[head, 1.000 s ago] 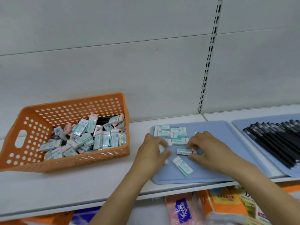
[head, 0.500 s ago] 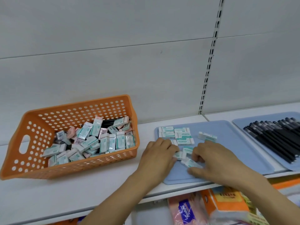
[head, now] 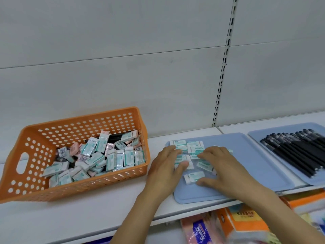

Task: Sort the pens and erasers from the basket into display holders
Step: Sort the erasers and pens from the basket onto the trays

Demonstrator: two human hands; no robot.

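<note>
An orange perforated basket (head: 31, 152) on the left of the shelf holds several wrapped erasers (head: 98, 155) and a black pen (head: 116, 137). A blue tray (head: 249, 159) in the middle carries rows of white-and-teal erasers (head: 195, 145). My left hand (head: 167, 168) lies at the tray's left edge, fingers straight on the erasers. My right hand (head: 223, 166) lies flat over more erasers, fingers extended toward the rows. One loose eraser (head: 193, 176) sits between my thumbs.
A second blue tray (head: 258, 134) at the right holds several black pens (head: 295, 150) side by side. The white shelf (head: 88, 213) runs under everything. Packaged goods (head: 242, 224) lie on the shelf below. A slotted upright (head: 223, 67) runs up the back wall.
Both hands have slid further onto the tray and flattened over the erasers. The eraser that lay apart at the tray's back is now under my right hand. The camera view shifted slightly.
</note>
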